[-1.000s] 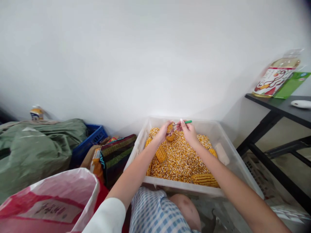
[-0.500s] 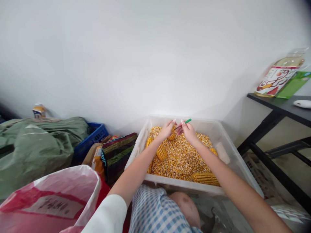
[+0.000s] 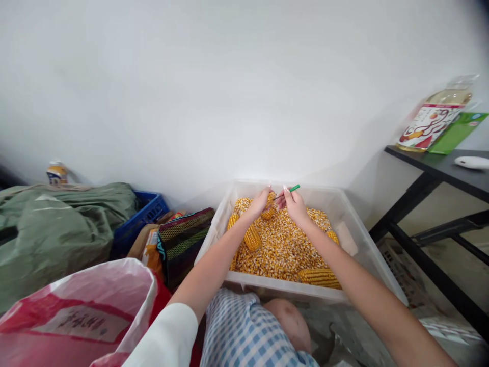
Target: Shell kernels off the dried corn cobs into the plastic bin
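Over the far part of a translucent plastic bin [image 3: 282,288], my left hand [image 3: 261,200] is closed around an ear of corn [image 3: 268,210]. My right hand [image 3: 293,203], just to its right, grips a screwdriver-like tool with a green handle [image 3: 294,188]. The tool's thin dark shaft points left and reaches the ear; its tip is too small to make out. Loose yellow kernels [image 3: 282,244] fill the bin below both hands. More ears lie on them: one at the left [image 3: 252,238], one at the front [image 3: 319,278] and one partly behind my right forearm [image 3: 333,236].
A black table [image 3: 435,165] at the right bears an oil bottle [image 3: 433,120] and a green carton [image 3: 456,133]. Left of the bin are a mesh bag [image 3: 187,239], a blue crate [image 3: 147,214], green cloth [image 3: 72,214] and a red-and-white sack [image 3: 84,306]. A white wall stands behind.
The view has shifted slightly, moving the scene a little to the left. My left hand has turned slightly, showing more of the held ear. Both hands keep their grip.
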{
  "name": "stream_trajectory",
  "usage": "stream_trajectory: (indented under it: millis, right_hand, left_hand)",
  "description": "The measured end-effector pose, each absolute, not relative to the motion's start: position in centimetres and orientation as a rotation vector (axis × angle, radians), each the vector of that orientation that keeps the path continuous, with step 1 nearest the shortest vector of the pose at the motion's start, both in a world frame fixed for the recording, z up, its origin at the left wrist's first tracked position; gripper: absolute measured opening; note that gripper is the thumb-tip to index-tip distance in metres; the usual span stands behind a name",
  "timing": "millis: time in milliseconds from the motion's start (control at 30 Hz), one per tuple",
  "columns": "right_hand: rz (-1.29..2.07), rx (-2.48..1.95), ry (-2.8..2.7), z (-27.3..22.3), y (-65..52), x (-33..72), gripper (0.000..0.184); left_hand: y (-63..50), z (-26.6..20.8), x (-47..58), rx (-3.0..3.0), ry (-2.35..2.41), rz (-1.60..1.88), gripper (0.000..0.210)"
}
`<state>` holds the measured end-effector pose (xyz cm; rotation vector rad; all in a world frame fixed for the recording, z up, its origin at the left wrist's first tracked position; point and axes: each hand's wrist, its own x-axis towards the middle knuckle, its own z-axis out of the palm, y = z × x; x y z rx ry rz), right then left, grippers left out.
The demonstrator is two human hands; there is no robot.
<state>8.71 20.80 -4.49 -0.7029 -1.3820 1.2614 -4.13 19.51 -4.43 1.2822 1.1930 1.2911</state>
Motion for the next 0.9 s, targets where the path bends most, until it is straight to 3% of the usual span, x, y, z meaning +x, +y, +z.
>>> stream_trajectory:
  millis: [167, 333, 600, 900]
  right_hand:
    - [1.121, -0.704, -1.511, -5.1, 20.8, 8.9, 0.03]
    - [1.235, -0.771, -1.556, -6.0, 20.6, 8.4, 0.031]
    - [1.316, -0.586, -1.315, -3.5, 20.3, 8.3, 0.036]
    - [1.379, -0.588, -1.301, -4.1, 20.0, 7.9, 0.034]
  left_hand:
    - [19.5, -4.3, -4.5, 1.328, 1.111, 1.279, 0.032]
    - [19.9, -3.7, -6.5, 1.124, 1.13, 1.51, 0.027]
    - [20.2, -4.4, -6.2, 1.021, 0.934, 1.299, 0.031]
    - [20.4, -4.9, -5.9, 1.048, 0.998, 1.199, 0.038]
